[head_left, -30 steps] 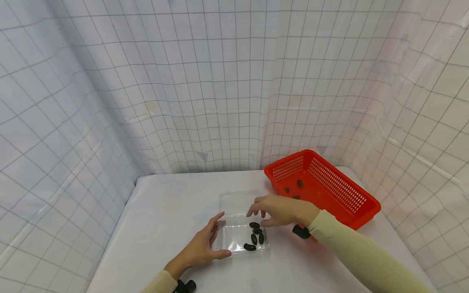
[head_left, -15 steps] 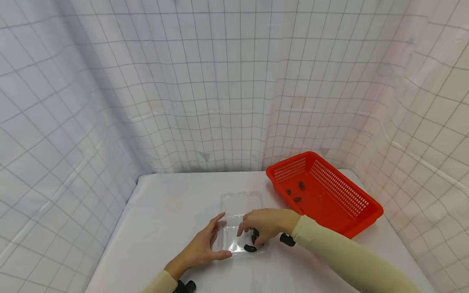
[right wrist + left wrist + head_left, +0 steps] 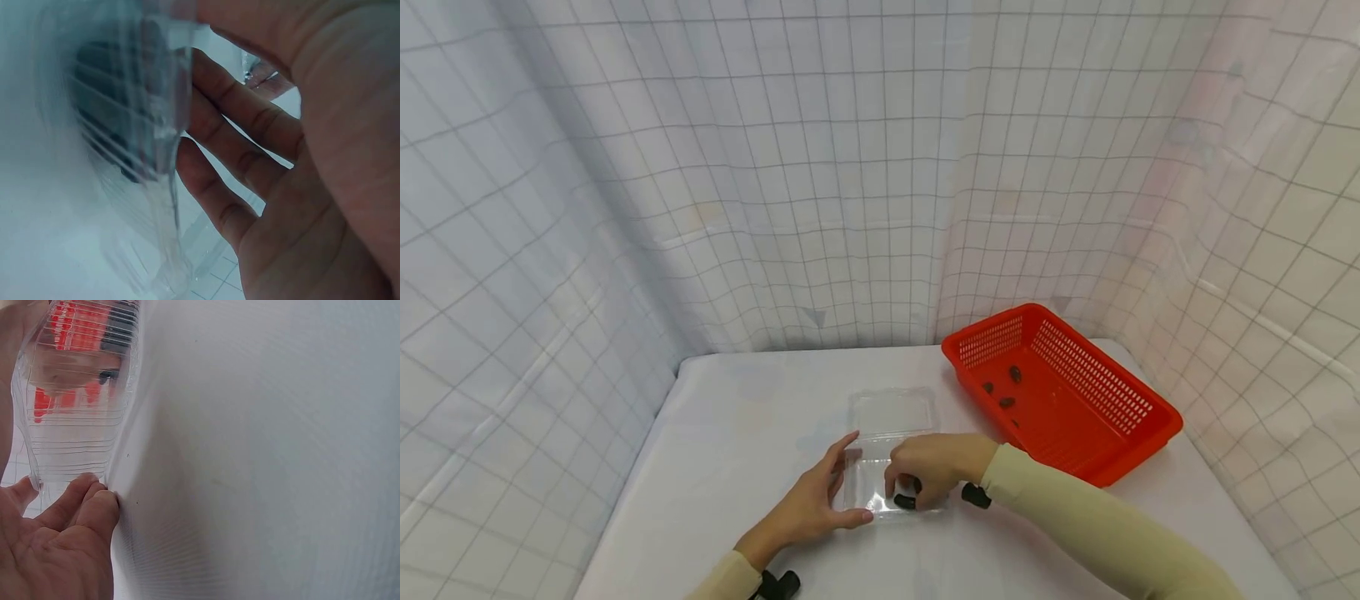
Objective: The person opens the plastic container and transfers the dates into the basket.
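Note:
A clear plastic clamshell box (image 3: 863, 479) lies on the table with its lid (image 3: 891, 411) folded back. My left hand (image 3: 812, 500) holds its left side, thumb at the near edge and fingers farther back. In the left wrist view, fingertips (image 3: 100, 509) touch the ribbed wall. My right hand (image 3: 928, 467) reaches down into the box, thumb and forefinger about a dark, glossy oval piece (image 3: 905, 502). Other dark pieces lie mostly hidden under that hand. Through the wall, dark pieces (image 3: 112, 106) look blurred in the right wrist view.
A red perforated basket (image 3: 1097, 400) stands at the right rear of the table, with several small dark oval pieces (image 3: 1007, 402) in it. White table cloth (image 3: 760, 400) spreads out left of the box. Grid-patterned curtains (image 3: 820, 208) enclose the back and both sides.
My right hand has moved left and down from the box's right edge into the box, and its fingers have closed in around the nearest dark piece. My left hand has stayed in place.

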A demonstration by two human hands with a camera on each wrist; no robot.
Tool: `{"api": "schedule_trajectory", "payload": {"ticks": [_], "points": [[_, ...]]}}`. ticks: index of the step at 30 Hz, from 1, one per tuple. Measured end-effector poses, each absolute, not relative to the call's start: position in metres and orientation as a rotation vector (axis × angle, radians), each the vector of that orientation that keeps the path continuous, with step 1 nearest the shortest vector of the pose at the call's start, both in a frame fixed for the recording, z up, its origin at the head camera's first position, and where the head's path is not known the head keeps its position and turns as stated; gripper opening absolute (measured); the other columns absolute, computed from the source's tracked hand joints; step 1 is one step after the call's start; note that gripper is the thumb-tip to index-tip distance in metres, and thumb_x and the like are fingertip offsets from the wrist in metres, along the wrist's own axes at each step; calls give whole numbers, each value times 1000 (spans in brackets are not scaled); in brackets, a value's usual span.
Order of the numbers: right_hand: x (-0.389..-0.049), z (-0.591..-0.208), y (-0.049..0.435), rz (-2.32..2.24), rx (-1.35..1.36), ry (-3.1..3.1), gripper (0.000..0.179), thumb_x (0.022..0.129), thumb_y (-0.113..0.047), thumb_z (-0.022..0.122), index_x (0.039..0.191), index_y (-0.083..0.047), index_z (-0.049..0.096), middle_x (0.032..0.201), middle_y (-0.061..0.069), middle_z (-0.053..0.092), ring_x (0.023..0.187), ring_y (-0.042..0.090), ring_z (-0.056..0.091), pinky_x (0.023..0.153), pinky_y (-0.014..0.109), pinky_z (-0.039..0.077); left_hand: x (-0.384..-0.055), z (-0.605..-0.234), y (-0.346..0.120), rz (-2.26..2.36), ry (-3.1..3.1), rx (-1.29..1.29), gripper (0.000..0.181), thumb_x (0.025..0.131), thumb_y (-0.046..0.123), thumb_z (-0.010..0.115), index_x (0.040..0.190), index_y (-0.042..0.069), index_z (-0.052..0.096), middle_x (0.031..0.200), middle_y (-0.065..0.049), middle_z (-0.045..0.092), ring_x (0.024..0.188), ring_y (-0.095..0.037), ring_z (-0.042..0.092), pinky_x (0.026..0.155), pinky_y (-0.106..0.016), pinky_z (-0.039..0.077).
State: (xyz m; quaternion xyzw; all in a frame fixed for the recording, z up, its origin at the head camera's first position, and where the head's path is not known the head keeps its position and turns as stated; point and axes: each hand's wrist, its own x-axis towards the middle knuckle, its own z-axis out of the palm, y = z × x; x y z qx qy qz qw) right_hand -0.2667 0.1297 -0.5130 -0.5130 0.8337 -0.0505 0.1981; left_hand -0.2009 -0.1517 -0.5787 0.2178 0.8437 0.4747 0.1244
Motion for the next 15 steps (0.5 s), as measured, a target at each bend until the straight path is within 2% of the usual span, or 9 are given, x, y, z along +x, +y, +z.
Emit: {"api": "schedule_trajectory", "payload": {"ticks": [9, 15], "points": [[-267, -513, 124, -146, -1409, 2329, 34, 99, -11, 93, 127, -30, 87, 91, -14, 70, 84, 0, 60, 78, 11, 52, -203, -578, -151, 1386, 2450, 619, 126, 93, 36, 102, 187, 16, 20, 182, -27, 46, 169, -53, 47, 136, -54, 42], [-263, -512, 125, -179, -1400, 2335, 32, 100, -13, 93, 127, -26, 85, 92, -13, 72, 84, 0, 60, 78, 11, 53, -202, -576, -150, 1389, 2447, 602, 127, 92, 35, 103, 186, 15, 21, 182, -28, 46, 168, -54, 48, 135, -54, 44]]}}
